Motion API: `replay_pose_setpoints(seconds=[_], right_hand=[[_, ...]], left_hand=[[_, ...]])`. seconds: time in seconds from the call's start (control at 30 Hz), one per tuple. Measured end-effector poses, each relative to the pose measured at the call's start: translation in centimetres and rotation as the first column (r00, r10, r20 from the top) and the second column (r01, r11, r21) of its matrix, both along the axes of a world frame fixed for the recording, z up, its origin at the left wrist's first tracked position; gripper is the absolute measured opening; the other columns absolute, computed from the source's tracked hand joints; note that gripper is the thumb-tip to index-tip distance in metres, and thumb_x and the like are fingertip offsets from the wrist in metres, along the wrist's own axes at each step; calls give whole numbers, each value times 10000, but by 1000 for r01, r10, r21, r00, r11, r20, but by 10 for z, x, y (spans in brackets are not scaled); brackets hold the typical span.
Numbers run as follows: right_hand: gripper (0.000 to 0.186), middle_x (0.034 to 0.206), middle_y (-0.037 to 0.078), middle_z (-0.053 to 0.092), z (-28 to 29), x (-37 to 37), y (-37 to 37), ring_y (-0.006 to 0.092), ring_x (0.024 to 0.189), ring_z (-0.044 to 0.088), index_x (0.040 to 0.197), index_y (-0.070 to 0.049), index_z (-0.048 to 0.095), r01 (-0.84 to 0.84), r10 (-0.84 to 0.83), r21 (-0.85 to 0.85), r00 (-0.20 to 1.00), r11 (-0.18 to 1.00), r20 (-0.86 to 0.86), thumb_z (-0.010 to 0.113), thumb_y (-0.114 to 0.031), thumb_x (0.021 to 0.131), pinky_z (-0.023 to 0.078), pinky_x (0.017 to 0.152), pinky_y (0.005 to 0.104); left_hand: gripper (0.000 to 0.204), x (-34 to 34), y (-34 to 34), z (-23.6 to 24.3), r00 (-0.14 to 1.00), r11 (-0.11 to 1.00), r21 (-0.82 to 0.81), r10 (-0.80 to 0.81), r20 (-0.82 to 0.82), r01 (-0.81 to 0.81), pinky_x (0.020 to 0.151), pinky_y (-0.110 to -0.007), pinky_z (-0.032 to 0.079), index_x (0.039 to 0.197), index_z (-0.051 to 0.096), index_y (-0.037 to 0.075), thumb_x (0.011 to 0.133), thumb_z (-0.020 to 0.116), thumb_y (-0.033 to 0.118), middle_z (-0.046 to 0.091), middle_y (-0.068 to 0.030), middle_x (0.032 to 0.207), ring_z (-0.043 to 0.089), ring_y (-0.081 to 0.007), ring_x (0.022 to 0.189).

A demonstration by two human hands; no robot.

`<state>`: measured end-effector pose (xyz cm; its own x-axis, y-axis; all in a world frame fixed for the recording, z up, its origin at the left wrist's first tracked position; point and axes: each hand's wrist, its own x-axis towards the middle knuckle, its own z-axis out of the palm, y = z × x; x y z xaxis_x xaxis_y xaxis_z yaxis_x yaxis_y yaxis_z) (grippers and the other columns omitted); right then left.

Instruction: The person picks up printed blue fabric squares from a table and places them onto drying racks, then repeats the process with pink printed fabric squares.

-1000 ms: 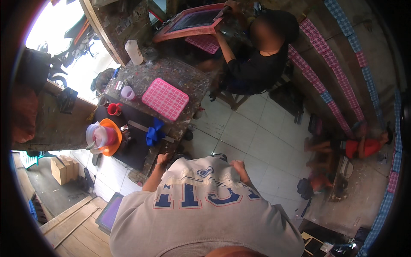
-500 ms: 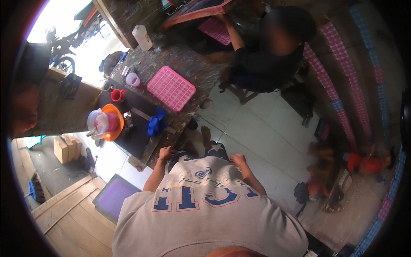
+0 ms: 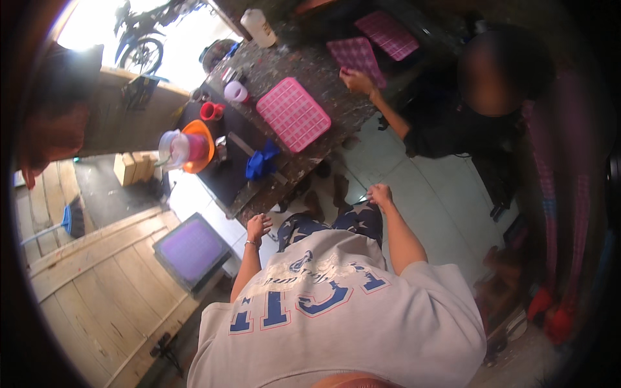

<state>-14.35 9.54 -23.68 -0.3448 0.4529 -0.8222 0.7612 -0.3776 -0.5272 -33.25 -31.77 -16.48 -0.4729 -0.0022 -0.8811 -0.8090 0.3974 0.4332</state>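
Note:
My left hand (image 3: 259, 226) hangs open beside my dark patterned shorts (image 3: 349, 223), fingers loosely bent. My right hand (image 3: 380, 193) is raised a little at the other side, fingers curled with nothing visible in them. Neither touches the worktable (image 3: 304, 160) beyond them. On it lie a pink checked tray (image 3: 294, 113), blue cloth (image 3: 260, 161), a metal strip (image 3: 242, 143), a red cup (image 3: 212, 110), a lilac cup (image 3: 237, 91) and an orange bowl (image 3: 206, 155) with a plastic pitcher (image 3: 173, 150).
A co-worker's hand (image 3: 359, 83) grips a pink patterned piece (image 3: 356, 58) at the table's right. A white bottle (image 3: 259, 29) stands at the back. Lower left: wooden boards (image 3: 110, 291), a purple screen frame (image 3: 191, 249), a blue broom (image 3: 72, 216). A motorbike (image 3: 142, 55) stands outside.
My hands and body have moved forward, right hand rising. The view has swung, shifting the table right. The co-worker's hand left the raised screen frame and came down onto a pink piece.

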Motion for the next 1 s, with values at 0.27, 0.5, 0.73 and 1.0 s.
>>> replay_pose_setpoints(seconds=[0.27,0.5,0.73,1.0], right_hand=[[185,793,84,638,-29,-52,-17,151,626,616,910,-6,597,-213,224,-205,974,955,29,520,-156,834,493,497,264],[173,756,76,635,-50,-99,-64,150,573,603,896,-24,610,-248,262,-364,965,898,-12,543,-168,825,495,462,273],[193,796,77,616,-35,-179,-91,158,639,595,984,-31,572,11,-97,-580,988,815,-117,570,-176,856,510,540,281],[214,852,121,609,-55,-230,-129,202,701,588,966,30,559,285,-331,-658,942,697,58,588,-150,853,528,572,285]], left_hand=[[300,83,-21,26,985,978,-145,162,53,-153,695,-324,488,1105,524,35,908,454,251,628,-92,1035,620,-187,825],[299,139,-46,41,937,927,-253,320,140,-278,694,-299,478,1107,514,58,899,454,265,622,-63,1023,613,-179,832],[307,130,-32,61,925,900,-228,381,0,-371,656,-285,482,1129,517,40,913,466,252,626,-87,1030,624,-171,818],[300,149,-45,63,898,879,-186,436,-55,-438,590,-235,472,1100,547,24,913,478,248,636,-87,990,631,-157,788]])
